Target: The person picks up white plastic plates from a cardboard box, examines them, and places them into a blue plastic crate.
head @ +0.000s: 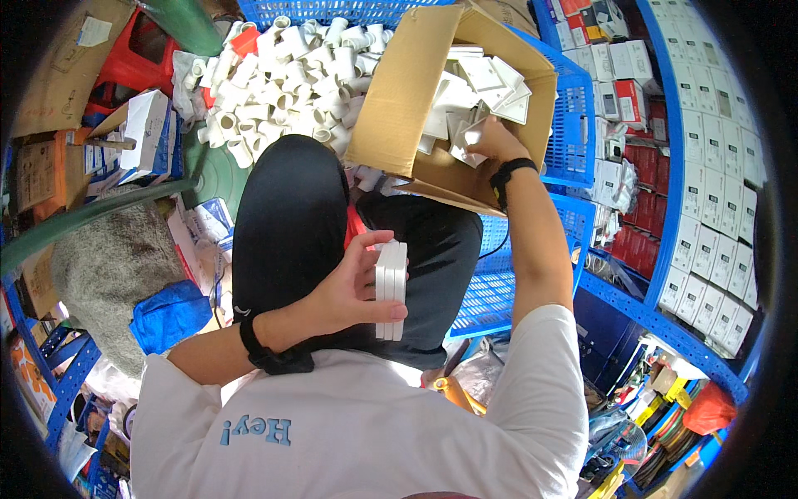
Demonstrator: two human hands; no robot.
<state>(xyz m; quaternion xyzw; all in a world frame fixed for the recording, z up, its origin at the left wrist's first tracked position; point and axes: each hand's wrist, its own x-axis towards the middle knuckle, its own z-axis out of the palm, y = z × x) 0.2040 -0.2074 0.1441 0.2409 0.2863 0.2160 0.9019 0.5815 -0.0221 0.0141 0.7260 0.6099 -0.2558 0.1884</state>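
My left hand (pixel 352 290) holds a short stack of white square plastic plates (pixel 391 290) on edge above my lap, thumb at one end and fingers at the other. Up and to the right, my right hand (pixel 495 142) reaches into an open cardboard box (pixel 393 93) and touches a white plate (pixel 464 138) there; its fingertips are partly hidden, so its hold cannot be told. More loose white square plates (pixel 486 78) lie jumbled in the box.
Left of the box lies a heap of white plastic pipe fittings (pixel 293 81). Blue plastic crates (pixel 570 118) stand behind and beside the box. Shelves with small white boxes (pixel 704 187) rise at the right. A grey cloth cover (pixel 118 274) is at the left.
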